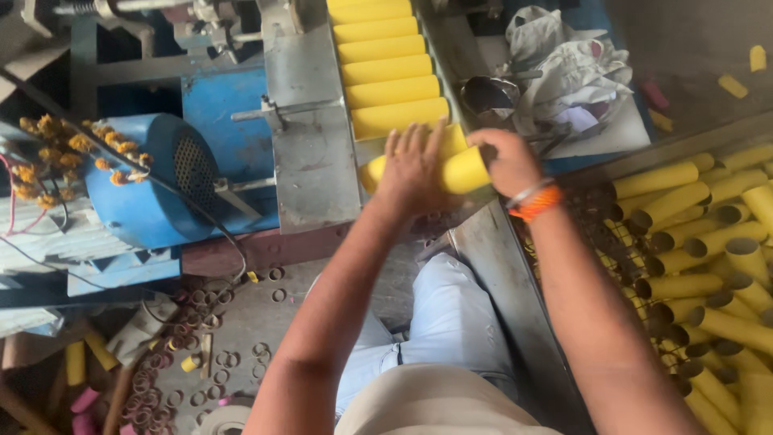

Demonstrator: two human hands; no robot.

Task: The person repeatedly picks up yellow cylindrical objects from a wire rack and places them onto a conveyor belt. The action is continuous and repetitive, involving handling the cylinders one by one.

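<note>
Grey metal feed tray [310,161], row of yellow tubes [385,72] lying crosswise on it

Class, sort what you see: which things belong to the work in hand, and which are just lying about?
In hand:
left hand
right hand
yellow cardboard tube
row of yellow tubes on the metal chute

Lying about:
crumpled white cloth
small cardboard rings on the floor
orange flower garland

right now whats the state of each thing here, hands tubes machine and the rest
left hand: fingers spread, pressed on a yellow tube
right hand: gripping the same tube's end
yellow tube: held crosswise at the chute's lower end
row of yellow tubes: lying side by side in the metal chute
pile of yellow tubes: loose, stacked at right, open ends showing
blue motor: running or not, cannot tell
cut rings: scattered on the floor
</note>
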